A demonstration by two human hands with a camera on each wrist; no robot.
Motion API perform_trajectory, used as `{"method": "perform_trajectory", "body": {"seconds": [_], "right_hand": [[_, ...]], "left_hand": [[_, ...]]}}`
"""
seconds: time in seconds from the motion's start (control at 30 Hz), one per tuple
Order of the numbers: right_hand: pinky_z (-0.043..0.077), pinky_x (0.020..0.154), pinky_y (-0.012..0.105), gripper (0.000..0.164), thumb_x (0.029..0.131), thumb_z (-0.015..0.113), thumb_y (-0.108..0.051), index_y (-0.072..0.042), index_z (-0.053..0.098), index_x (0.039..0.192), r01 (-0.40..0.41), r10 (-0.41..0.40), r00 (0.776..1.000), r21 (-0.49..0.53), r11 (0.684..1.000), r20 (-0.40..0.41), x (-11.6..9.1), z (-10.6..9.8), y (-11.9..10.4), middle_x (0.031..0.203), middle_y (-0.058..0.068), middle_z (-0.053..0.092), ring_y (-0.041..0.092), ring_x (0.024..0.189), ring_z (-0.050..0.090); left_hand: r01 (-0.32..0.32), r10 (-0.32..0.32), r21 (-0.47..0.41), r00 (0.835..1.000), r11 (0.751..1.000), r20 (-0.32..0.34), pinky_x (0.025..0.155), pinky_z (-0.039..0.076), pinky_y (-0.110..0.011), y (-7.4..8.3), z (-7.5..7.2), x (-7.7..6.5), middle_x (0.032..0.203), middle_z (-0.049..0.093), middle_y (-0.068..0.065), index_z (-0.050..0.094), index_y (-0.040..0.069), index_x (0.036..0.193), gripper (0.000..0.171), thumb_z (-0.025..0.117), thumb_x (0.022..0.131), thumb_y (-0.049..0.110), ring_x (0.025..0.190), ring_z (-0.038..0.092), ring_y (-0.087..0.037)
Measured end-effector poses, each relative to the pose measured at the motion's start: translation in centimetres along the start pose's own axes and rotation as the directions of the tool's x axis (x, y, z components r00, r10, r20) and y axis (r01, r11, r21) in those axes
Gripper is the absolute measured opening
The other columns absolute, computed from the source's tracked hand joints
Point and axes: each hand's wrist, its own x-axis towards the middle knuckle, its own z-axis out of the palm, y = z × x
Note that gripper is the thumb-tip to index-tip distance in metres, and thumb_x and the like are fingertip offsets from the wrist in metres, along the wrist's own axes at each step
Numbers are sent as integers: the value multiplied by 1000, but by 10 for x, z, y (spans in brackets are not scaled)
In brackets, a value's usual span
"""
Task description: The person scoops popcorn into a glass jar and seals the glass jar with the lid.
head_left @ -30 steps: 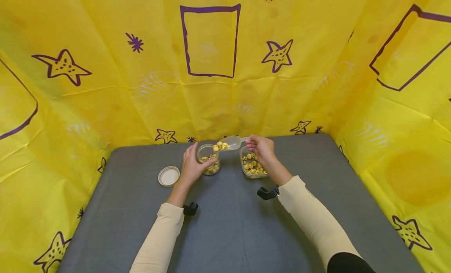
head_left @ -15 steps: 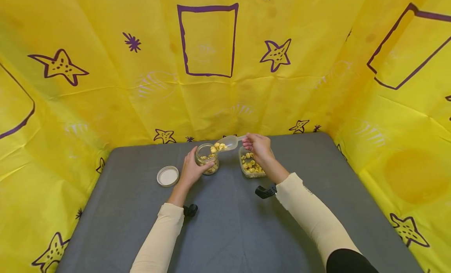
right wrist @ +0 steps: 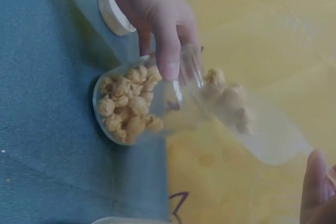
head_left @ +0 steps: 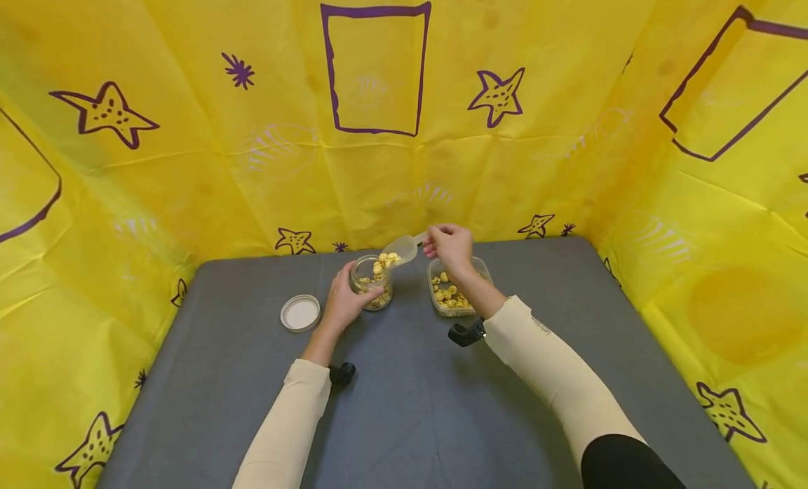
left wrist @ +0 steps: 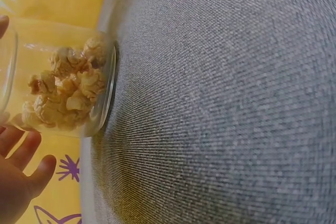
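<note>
My left hand (head_left: 346,299) grips a clear jar (right wrist: 164,123) from its left side, thumb across the front. Caramel-coloured popcorn (left wrist: 68,90) fills the jar's lower part, and the jar stands upright on the table. With my right hand (head_left: 452,249) I pinch the handle of a translucent plastic scoop (head_left: 405,249). The scoop slants down to the left, its front end over the jar's mouth. Several popcorn pieces (head_left: 386,260) lie at the scoop's lip. Under my right forearm is a clear plastic tub (head_left: 483,268) with more popcorn, partly hidden by the arm.
A round white-lined lid (head_left: 300,313) lies on the grey table (head_left: 391,405), left of my left hand. Yellow cloth (head_left: 372,187) with purple drawings hangs behind the table and along both sides. The table's back edge runs just behind the jar.
My right hand has moved left and slightly up, and the scoop tips more steeply into the jar's mouth. The popcorn on it has slid toward the lip. My left hand keeps its hold.
</note>
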Motion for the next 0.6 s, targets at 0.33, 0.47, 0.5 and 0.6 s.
{"method": "perform_trajectory", "body": {"seconds": [0.33,0.47,0.5,0.6], "right_hand": [[53,45,26,20,90,59,-8,8,70,87,278,-263,960,-246,929,90,-11,25,-12,69,21,69,34,53,66],[50,45,23,19,90,58,-9,5,71,87,341,-317,940,-314,886,126,-13,30,-14,73,27,69,44,59,65],[50,45,23,19,90,59,-9,5,72,87,353,-327,936,-328,876,134,-13,31,-14,73,26,69,42,58,65],[48,45,21,19,91,59,-10,3,72,87,406,-365,914,-385,829,179,-14,33,-13,70,22,69,32,52,64]], "left_hand": [[9,-9,6,1000,1000,-8,108,36,-57,-3,1,0,141,47,-19,38,11,146,87,80,77,43,131,42,-37],[9,-9,6,1000,1000,-11,106,37,-57,-2,2,1,140,47,-19,38,12,145,86,79,78,46,130,42,-37],[9,-9,8,1000,1000,-12,106,37,-57,-2,2,1,140,47,-18,38,13,145,85,78,78,46,130,42,-37],[5,-4,15,1000,1000,-18,105,37,-57,-3,3,2,139,48,-17,39,13,145,85,79,78,46,130,42,-36]]}}
